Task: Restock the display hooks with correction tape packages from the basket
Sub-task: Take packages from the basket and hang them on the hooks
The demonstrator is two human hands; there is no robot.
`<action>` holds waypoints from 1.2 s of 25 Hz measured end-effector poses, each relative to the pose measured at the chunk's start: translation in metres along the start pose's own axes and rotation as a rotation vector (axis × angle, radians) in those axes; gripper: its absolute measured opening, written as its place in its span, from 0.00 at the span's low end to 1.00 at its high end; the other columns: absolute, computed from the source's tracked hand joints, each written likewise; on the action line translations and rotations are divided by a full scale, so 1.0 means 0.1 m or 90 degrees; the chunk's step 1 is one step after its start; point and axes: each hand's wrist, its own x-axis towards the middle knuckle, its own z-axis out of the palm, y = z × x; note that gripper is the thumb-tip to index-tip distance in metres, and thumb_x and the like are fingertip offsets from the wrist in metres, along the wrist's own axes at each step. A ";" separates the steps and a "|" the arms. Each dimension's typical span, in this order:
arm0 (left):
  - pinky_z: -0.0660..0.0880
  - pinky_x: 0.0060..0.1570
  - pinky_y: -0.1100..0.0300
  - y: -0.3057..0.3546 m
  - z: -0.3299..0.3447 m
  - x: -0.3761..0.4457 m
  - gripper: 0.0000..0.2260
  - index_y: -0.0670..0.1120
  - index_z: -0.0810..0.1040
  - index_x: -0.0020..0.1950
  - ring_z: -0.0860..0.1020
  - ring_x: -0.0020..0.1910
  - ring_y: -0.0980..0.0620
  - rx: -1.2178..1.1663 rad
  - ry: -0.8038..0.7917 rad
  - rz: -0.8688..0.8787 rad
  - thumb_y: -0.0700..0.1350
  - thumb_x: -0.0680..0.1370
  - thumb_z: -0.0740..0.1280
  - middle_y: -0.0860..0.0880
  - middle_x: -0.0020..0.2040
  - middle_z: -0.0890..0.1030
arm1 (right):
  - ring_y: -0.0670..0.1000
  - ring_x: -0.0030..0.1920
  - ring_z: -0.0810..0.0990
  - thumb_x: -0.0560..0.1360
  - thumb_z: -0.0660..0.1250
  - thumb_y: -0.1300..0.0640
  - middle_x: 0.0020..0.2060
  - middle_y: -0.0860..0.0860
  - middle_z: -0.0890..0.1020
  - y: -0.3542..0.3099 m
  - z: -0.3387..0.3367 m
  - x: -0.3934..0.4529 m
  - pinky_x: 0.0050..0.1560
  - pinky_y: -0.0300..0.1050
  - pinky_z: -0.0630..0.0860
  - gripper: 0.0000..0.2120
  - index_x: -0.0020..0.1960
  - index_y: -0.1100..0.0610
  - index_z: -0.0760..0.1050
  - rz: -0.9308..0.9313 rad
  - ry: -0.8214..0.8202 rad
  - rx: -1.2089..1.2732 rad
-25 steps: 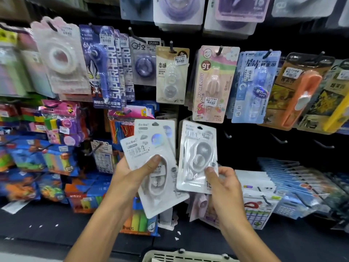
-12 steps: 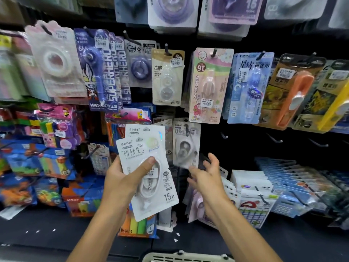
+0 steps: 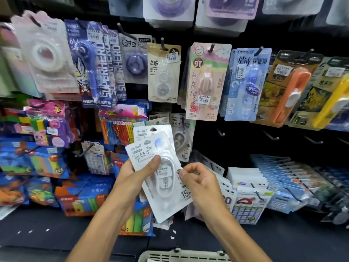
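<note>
Left hand (image 3: 132, 178) grips stack of white flat plastic correction tape packages (image 3: 162, 173), long axis tilted upright; right hand (image 3: 198, 183) fingers pinch front package's right edge, nearer the display hook (image 3: 182, 125) above.

Both bare forearms are reaching up from the bottom edge of view, converging at centre. Left hand (image 3: 132, 178) is gripping the stacked white packages (image 3: 166, 178), thumb lying across the front face, fingers hidden behind. Right hand (image 3: 200, 184) is pinching the front package's right edge, fingers curled, thumb tip touching it.
</note>
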 end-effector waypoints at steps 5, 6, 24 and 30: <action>0.82 0.49 0.47 -0.01 -0.03 0.03 0.26 0.52 0.84 0.56 0.87 0.49 0.47 0.018 0.088 0.012 0.61 0.61 0.79 0.50 0.51 0.88 | 0.53 0.31 0.84 0.79 0.69 0.62 0.45 0.59 0.87 0.00 -0.03 -0.11 0.22 0.42 0.77 0.10 0.60 0.58 0.74 0.118 -0.157 0.137; 0.81 0.52 0.45 -0.01 -0.05 0.04 0.25 0.53 0.84 0.56 0.87 0.50 0.47 0.020 0.105 0.012 0.61 0.63 0.78 0.51 0.51 0.88 | 0.53 0.30 0.84 0.79 0.68 0.63 0.44 0.58 0.87 0.01 -0.05 -0.12 0.22 0.42 0.77 0.08 0.57 0.59 0.74 0.105 -0.090 0.126; 0.79 0.45 0.55 0.13 -0.19 0.06 0.07 0.55 0.82 0.52 0.85 0.47 0.57 0.161 0.219 0.195 0.53 0.76 0.73 0.60 0.48 0.87 | 0.47 0.42 0.87 0.81 0.64 0.60 0.44 0.43 0.88 -0.12 -0.20 -0.16 0.41 0.49 0.83 0.14 0.55 0.40 0.78 -0.024 0.038 -0.196; 0.79 0.46 0.56 0.17 -0.20 0.08 0.05 0.56 0.82 0.52 0.85 0.48 0.58 0.141 0.233 0.190 0.52 0.77 0.73 0.60 0.49 0.87 | 0.50 0.44 0.88 0.81 0.66 0.59 0.44 0.49 0.88 -0.09 -0.30 -0.16 0.40 0.42 0.82 0.07 0.56 0.49 0.79 -0.049 0.085 -0.051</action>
